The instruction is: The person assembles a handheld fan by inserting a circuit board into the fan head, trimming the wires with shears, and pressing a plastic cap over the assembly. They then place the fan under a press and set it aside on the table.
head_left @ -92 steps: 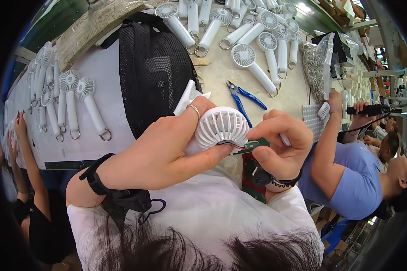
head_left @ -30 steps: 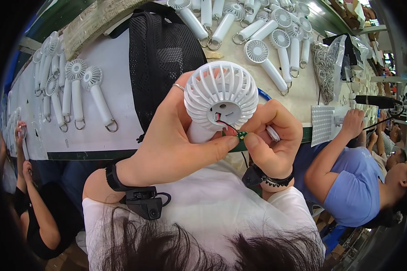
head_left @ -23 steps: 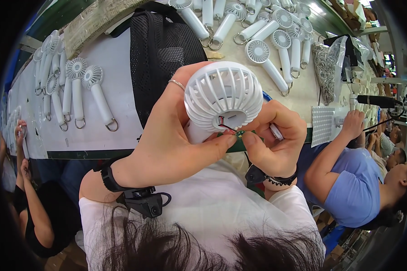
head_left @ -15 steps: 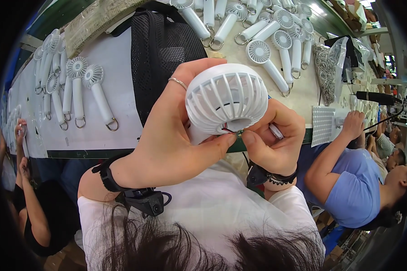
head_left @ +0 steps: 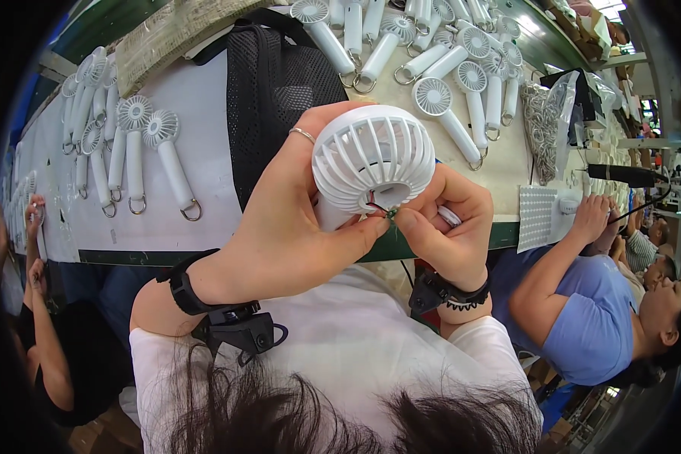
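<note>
My left hand (head_left: pixel 280 219) is wrapped round a white handheld fan (head_left: pixel 372 155), its slatted cage turned up and its back hub open. Thin red and black wires (head_left: pixel 376 204) come out of that hub to a tiny green circuit board (head_left: pixel 391 214). The left thumb tip presses near the board. Closed in a pinch, my right hand (head_left: pixel 454 227) holds the board between thumb and forefinger. Tucked in its curled fingers is a small round white cap (head_left: pixel 449 217). The fan's handle is mostly hidden by my left hand.
Several white fans (head_left: pixel 151 144) lie at the left, more (head_left: pixel 439 98) at the back right. A black mesh bag (head_left: pixel 276 94) lies behind my hands. Metal rings in a clear bag (head_left: pixel 546 129) and a dotted white sheet (head_left: pixel 536 217) are at right, beside a co-worker's hand (head_left: pixel 592 219).
The fan and both hands have shifted slightly left, and the cage has tipped so more of its hub opening shows. My right hand still pinches the board.
</note>
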Motion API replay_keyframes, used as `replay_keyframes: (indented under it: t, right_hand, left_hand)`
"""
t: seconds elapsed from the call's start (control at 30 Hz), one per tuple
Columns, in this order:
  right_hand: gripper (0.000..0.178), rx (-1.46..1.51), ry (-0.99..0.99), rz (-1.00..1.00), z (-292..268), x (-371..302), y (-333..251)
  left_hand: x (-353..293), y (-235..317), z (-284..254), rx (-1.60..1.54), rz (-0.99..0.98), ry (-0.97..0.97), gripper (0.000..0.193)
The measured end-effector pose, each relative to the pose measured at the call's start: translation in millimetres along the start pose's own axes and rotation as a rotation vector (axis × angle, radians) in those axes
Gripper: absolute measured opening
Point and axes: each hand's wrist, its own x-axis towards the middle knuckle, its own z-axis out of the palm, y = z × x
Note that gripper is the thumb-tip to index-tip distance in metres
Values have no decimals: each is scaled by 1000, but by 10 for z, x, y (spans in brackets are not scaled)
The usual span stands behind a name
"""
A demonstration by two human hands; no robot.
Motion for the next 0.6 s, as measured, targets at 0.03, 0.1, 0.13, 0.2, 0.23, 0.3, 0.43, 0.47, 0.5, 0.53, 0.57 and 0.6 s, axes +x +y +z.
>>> replay_keyframes:
  t: [0.03,0.1,0.13,0.2,0.23,0.3,0.43,0.47,0.5,0.53,0.57,0.6]
  right_hand:
    - [7,-2,-2,-3,3,2,11]
    - [8,12,-1,-16,12,-4,35]
    - [8,20,0,-22,20,-4,43]
    - [8,32,5,-16,35,5,47]
    - [9,45,11,-7,43,12,49]
    - [9,58,16,0,52,20,60]
    - [9,88,27,11,66,24,83]
    - [9,86,31,37,66,29,85]
    - [9,83,36,62,64,34,86]
    - [10,80,40,88,62,42,87]
    - [10,79,40,82,59,52,92]
    - [9,67,33,80,54,61,99]
  left_hand:
    - [3,21,-3,12,-14,-16,69]
    - [8,56,-7,36,-43,-48,66]
    - [6,62,-8,37,-40,-47,66]
    - [6,66,-1,19,-50,-31,66]
    - [9,67,-2,10,-56,-23,66]
    - [18,67,-11,19,-52,-22,66]
    - [21,52,-18,11,-67,-19,66]
    - [27,43,-21,-14,-85,-23,66]
    - [33,35,-26,-38,-103,-27,67]
    - [39,26,-33,-35,-99,-27,67]
    - [43,16,-41,-18,-97,-24,67]
    - [50,6,-49,-2,-96,-22,67]
